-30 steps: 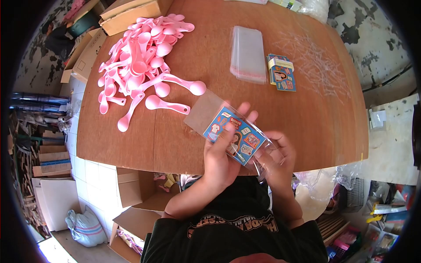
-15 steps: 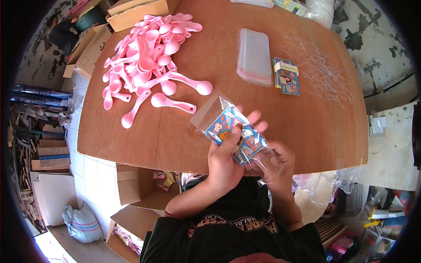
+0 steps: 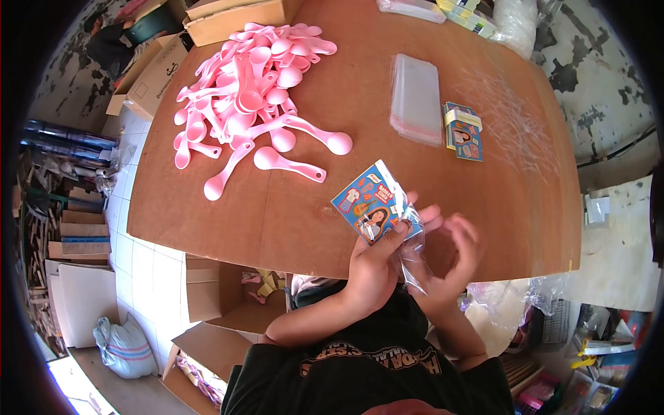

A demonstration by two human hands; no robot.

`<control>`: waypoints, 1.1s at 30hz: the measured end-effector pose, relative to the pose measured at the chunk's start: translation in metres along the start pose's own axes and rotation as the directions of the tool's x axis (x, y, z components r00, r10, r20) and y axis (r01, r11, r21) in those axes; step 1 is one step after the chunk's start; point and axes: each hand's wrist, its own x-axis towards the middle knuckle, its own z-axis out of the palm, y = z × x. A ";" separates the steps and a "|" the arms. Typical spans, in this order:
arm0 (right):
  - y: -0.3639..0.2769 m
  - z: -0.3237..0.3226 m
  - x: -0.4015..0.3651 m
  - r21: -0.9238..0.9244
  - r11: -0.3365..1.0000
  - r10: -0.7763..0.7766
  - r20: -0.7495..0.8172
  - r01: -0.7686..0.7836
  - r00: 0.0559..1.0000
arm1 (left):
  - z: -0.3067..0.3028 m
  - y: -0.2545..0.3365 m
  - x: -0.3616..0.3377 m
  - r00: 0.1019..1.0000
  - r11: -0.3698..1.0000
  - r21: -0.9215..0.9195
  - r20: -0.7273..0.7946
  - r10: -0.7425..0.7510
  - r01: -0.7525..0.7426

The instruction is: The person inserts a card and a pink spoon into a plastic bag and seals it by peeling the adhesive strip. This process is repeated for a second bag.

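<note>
Near the table's front edge, my left hand [image 3: 379, 263] grips a blue printed card [image 3: 366, 200] with pictures of a shirt, a guitar and a person, its thumb over the lower right corner. A clear plastic bag [image 3: 415, 259] hangs from the card's right side, beside my left fingers. To the right is my right hand [image 3: 453, 263], slightly blurred, with curled fingers close to the bag; whether it pinches the plastic cannot be made out.
Pink measuring spoons [image 3: 249, 100] are heaped on the brown table [image 3: 277, 221]. Flat clear bags [image 3: 415, 100], a banded stack of cards [image 3: 463, 135] and thin clear strips [image 3: 515, 124] lie right. Cardboard boxes [image 3: 235, 21] stand behind and below.
The card now sticks out of the plastic at the upper left, more of its face showing. My right hand has moved slightly right and its fingers have lifted. The whole view has shifted a little.
</note>
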 end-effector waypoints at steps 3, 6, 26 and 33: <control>-0.004 -0.022 0.014 -0.282 0.850 -0.401 0.203 0.446 0.893 | -0.011 0.011 0.001 0.998 0.990 -0.131 0.035 -0.056 0.060; -0.007 -0.034 0.030 -0.048 0.853 -0.420 0.528 0.520 0.738 | -0.021 0.037 -0.003 1.000 0.983 -0.184 0.008 0.003 -0.002; 0.036 0.163 0.136 -0.104 0.913 -0.213 0.704 0.395 0.678 | -0.027 0.089 -0.015 0.861 0.877 -0.162 -0.335 0.383 -0.453; 0.014 0.066 0.147 0.036 0.999 -0.029 0.807 0.000 0.590 | -0.032 0.103 -0.007 0.876 0.843 -0.301 -0.339 0.343 -0.447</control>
